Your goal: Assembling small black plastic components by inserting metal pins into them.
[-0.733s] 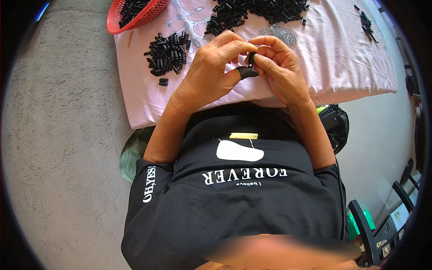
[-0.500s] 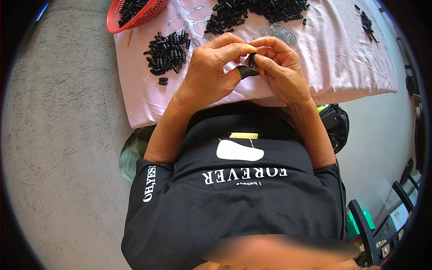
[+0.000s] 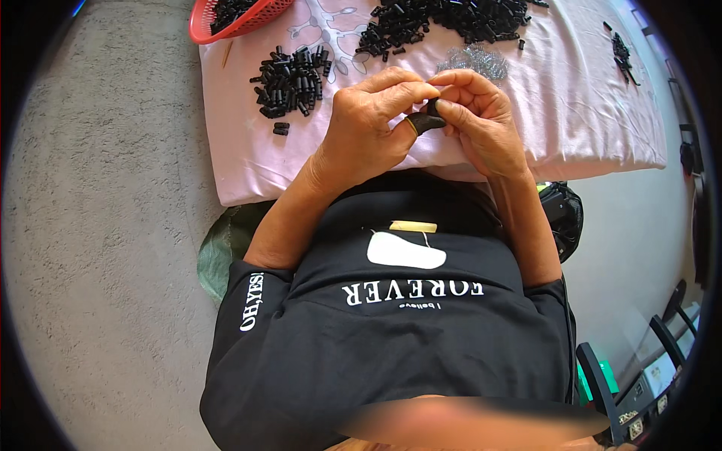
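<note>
Above the near part of the cloth-covered table, my left hand (image 3: pixel 374 124) and my right hand (image 3: pixel 485 124) meet fingertip to fingertip. Between them is a small black cylindrical piece (image 3: pixel 432 106), mostly covered by the fingers. A black finger cot (image 3: pixel 426 122) covers my left thumb, which presses up from below. The thumb and fingers of my right hand pinch the piece from the other side. Beyond my hands lies a heap of thin, shiny metal springs (image 3: pixel 475 62). To the left is a pile of black cylindrical pieces (image 3: pixel 292 83), with a few loose ones (image 3: pixel 281 128) nearer me.
A pink patterned cloth (image 3: pixel 248 161) covers the table. A red plastic basket (image 3: pixel 259 21) with black pieces stands at the far left, a thin wooden stick (image 3: pixel 227 52) beside it. A larger black pile (image 3: pixel 481 19) lies at the back; thin black parts (image 3: pixel 621 56) lie far right.
The whole view has shifted slightly, the table sitting a little further right and higher. My left thumb and fingers have closed in, so less of the black piece shows.
</note>
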A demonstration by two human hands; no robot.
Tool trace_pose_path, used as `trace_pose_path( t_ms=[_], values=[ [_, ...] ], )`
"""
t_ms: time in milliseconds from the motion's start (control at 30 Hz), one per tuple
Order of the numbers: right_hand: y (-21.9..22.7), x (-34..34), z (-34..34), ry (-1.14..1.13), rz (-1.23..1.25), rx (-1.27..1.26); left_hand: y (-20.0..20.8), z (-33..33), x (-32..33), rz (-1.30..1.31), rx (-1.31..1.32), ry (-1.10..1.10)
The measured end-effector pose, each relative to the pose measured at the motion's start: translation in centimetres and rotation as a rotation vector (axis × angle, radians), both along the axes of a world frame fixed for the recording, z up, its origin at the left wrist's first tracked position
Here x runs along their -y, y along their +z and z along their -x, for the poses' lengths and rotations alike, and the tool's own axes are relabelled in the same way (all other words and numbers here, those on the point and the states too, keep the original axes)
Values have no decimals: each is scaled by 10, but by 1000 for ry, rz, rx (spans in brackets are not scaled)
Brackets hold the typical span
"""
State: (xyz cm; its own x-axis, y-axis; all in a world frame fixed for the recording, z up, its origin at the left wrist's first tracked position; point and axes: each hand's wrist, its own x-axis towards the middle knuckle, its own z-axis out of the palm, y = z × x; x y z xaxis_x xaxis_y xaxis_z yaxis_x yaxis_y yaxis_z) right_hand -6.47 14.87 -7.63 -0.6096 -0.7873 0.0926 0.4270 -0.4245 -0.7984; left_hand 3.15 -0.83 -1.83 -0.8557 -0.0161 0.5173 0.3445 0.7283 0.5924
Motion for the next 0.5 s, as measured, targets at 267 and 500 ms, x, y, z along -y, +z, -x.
trace_pose_path(
  t_ms=[267,500],
  values=[
    [3,4,-4,-66,-47,-16,5,-1,10,-65,93,51],
    [-3,7,-3,-107,-18,-11,-13,-15,83,185,43,386]
  ],
)
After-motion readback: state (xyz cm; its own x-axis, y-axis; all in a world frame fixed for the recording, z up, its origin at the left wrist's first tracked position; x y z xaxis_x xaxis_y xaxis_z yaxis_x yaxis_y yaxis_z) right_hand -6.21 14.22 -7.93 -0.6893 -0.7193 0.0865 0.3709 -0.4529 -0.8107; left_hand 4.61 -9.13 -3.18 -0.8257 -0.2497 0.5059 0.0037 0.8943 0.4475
